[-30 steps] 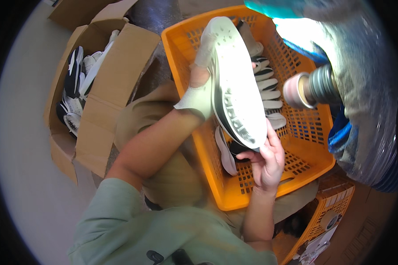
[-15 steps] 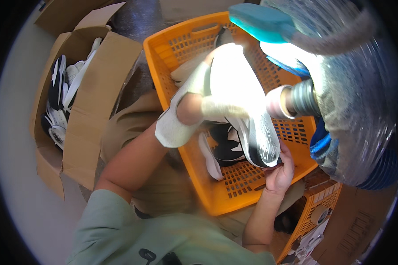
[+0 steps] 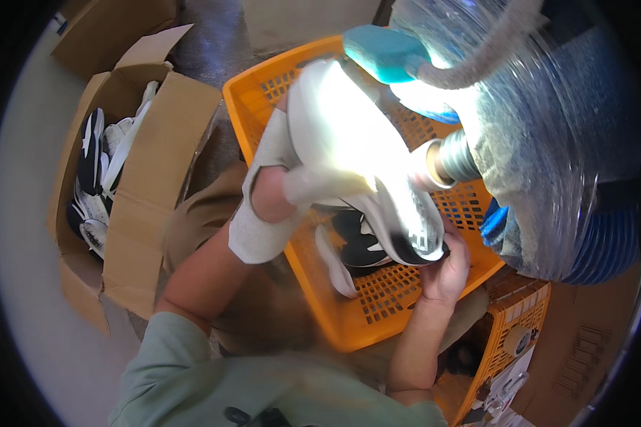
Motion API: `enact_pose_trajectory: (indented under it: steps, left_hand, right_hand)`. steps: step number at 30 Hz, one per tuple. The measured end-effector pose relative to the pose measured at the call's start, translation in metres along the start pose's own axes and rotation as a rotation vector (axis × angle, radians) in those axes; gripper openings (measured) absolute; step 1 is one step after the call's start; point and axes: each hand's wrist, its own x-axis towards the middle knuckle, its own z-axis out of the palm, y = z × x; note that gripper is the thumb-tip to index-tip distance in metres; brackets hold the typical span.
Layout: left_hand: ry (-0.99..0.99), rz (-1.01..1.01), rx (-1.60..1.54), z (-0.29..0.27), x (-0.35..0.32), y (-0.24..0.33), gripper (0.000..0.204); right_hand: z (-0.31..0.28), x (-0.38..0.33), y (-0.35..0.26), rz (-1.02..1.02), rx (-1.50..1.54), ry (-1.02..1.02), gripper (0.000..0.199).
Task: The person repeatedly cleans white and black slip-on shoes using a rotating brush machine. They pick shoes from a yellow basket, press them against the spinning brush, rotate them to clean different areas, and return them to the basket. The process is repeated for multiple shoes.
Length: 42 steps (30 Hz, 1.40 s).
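Gripping a white moulded shoe sole (image 3: 356, 164) at both ends, the person keeps it lifted above an orange perforated plastic crate (image 3: 377, 299). The left hand (image 3: 285, 188), in a pale fingerless work glove, is wrapped around the upper end of the sole, while the bare right hand (image 3: 445, 267) cups the lower end from underneath, fingers curled against its dark-edged rim. Holding it this way appears to turn the sole's flat face toward the short metal nozzle (image 3: 445, 162) just right of the grip, which juts from a large clear-plastic-wrapped machine (image 3: 548, 142) with a teal pad (image 3: 384, 51) on top; the purpose of that nozzle cannot be read from this view.

Below the grip, inside the crate, lie a black-and-white shoe part (image 3: 360, 245) and a slim white sole (image 3: 332, 260), seemingly waiting their turn. Far to the left of the hands, an open brown cardboard box (image 3: 142, 192) holds more black and white soles (image 3: 96, 164), stacked on edge.

Strong glare washes out the sole's middle, so its tread is unreadable. The left fingertips are hidden behind the sole. Under the right hand, a second, smaller orange crate (image 3: 516, 320) is partly cut off, its contents hard to identify.
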Motion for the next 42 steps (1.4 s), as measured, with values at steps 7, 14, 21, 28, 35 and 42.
enact_pose_trajectory:
  steps: [7,14,21,28,35,42]
  left_hand:
    - [0.268,0.024,-0.318,-0.1,0.029,-0.004,0.037]
    - [0.485,0.216,-1.129,-0.15,0.057,-0.018,0.056]
    - [0.383,-0.517,-0.449,-0.087,0.046,-0.126,0.044]
    - [-0.166,-0.388,1.298,-0.092,0.013,-0.154,0.045]
    - [-0.127,-0.727,0.011,-0.078,0.019,-0.138,0.042]
    - [-0.383,-0.687,0.068,-0.037,0.008,-0.124,0.035]
  right_hand:
    - [0.018,0.053,0.096,0.301,-0.446,-0.378,0.037]
    - [-0.086,0.074,0.254,0.747,-1.883,-0.707,0.074]
    - [-0.145,0.058,0.277,0.473,-1.924,-0.829,0.034]
    - [-0.079,0.088,0.22,0.327,-1.774,-0.732,0.022]
    - [0.015,-0.003,0.054,-0.244,-1.362,-0.5,0.017]
    - [0.027,-0.023,0.041,-0.311,-1.371,-0.451,0.022]
